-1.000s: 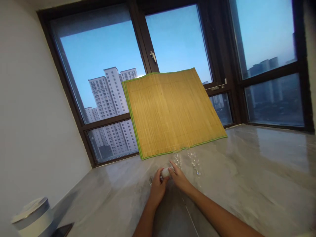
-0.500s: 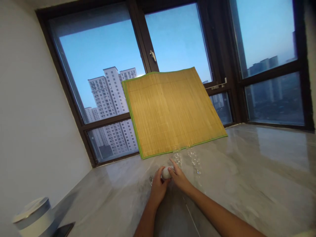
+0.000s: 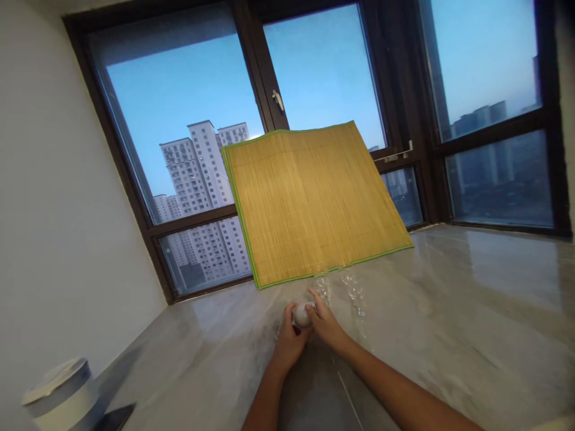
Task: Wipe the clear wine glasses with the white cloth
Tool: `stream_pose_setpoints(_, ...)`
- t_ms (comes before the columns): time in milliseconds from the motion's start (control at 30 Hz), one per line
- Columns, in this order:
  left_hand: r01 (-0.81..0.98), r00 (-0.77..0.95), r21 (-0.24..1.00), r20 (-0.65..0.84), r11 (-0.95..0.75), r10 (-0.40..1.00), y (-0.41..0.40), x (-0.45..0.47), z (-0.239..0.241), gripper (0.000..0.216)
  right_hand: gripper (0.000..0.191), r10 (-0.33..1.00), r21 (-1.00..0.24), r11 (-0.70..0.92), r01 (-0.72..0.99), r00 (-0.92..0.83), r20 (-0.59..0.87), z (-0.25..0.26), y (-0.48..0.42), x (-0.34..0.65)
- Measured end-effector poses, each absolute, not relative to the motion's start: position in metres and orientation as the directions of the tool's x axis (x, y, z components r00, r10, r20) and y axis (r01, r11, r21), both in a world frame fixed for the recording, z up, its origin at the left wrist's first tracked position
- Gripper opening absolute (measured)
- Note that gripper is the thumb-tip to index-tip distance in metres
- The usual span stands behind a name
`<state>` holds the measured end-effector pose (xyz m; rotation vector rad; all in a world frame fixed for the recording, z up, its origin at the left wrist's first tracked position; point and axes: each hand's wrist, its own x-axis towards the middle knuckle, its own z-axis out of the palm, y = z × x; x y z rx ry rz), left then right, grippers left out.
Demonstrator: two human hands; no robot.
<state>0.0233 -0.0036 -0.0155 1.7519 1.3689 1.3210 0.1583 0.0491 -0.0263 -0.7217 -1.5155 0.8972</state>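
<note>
Both my hands meet over the grey marble counter (image 3: 449,311), just in front of a bamboo mat. My left hand (image 3: 287,344) and my right hand (image 3: 327,326) together hold a small whitish wad, perhaps a cloth (image 3: 302,313), pressed against a clear glass whose shape is hard to make out. Two clear stemmed glasses (image 3: 353,293) stand on the counter right behind my right hand, almost see-through.
A yellow bamboo mat with a green border (image 3: 309,200) leans against the dark-framed window (image 3: 258,90). At the bottom left stands a white cylindrical container (image 3: 60,395) next to a dark flat object (image 3: 114,416). A white wall (image 3: 54,209) closes the left side.
My hands have stayed in place; the fingers shifted slightly around the white wad. The view barely moved.
</note>
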Motion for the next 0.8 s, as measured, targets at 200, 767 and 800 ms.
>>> stream_pose_setpoints(200,0.481,-0.024,0.797,0.427,-0.364,0.904,-0.0031,0.0225,-0.0146,0.052,0.067,0.851,-0.862,0.504,-0.049,-0.145,0.506,-0.0272,0.0502,0.1571)
stream_pose_setpoints(767,0.521,-0.034,0.797,0.378,-0.306,0.925,-0.0093,0.0238,-0.0076,0.065,0.064,0.839,-0.847,0.531,-0.023,-0.128,0.529,-0.0183,0.0424,0.1604)
stream_pose_setpoints(800,0.513,-0.042,0.803,0.377,-0.304,0.925,-0.0094,0.0240,-0.0073,0.066,0.064,0.835,-0.843,0.537,-0.025,-0.130,0.535,-0.0184,0.0423,0.1598)
